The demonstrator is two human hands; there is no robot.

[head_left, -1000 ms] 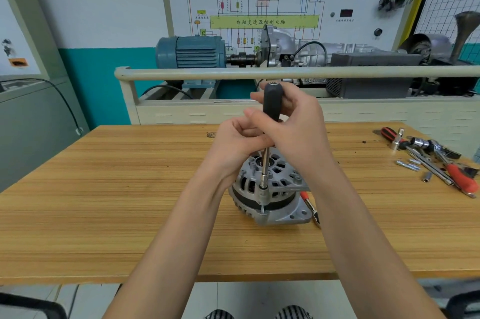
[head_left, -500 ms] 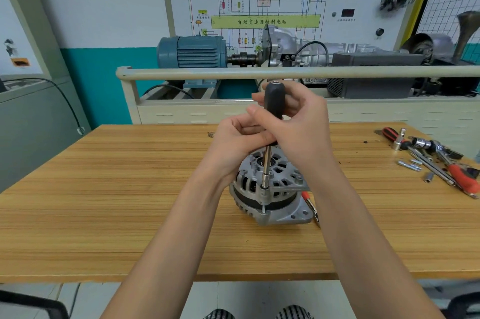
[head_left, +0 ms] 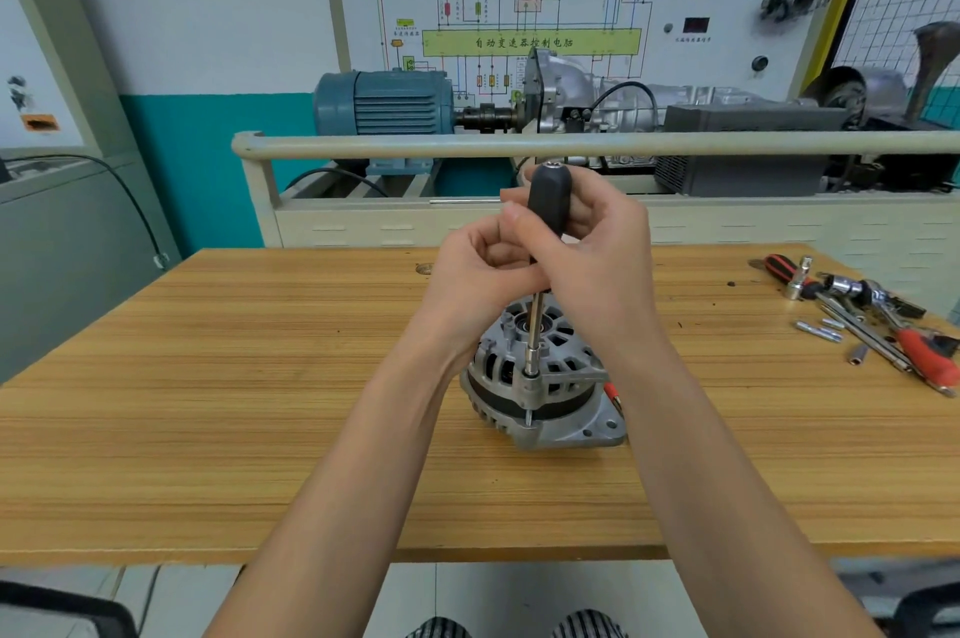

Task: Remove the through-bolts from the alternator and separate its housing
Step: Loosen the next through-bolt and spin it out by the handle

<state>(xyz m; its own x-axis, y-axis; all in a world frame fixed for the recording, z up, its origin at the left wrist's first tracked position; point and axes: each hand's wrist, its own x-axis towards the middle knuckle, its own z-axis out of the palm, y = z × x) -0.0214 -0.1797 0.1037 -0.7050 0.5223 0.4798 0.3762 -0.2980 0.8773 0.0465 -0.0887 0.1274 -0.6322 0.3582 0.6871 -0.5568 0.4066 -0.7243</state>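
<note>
Both hands are wrapped around the black handle of the nut driver [head_left: 546,211], which stands upright. The right hand [head_left: 597,263] has its fingers curled round the handle from the right side, and the left hand [head_left: 483,273] grips the lower part of the handle from the left, fingers tucked in under the right thumb. So both are closed tight on the tool.

Straight below the fingers the steel shaft runs down to a through-bolt [head_left: 529,416] on the near rim of the alternator [head_left: 540,388], which sits end-up on the wooden table [head_left: 208,429]. The socket tip sits on the bolt head; a bit of bare bolt shank shows lower down.

Left of the hands there's lots of bare tabletop. Off to the right, well apart, lies a pile of tools [head_left: 883,325] and some loose bolts [head_left: 821,329]. Something red [head_left: 613,395] pokes out just behind the alternator's right side. The near table edge runs below the forearms.
</note>
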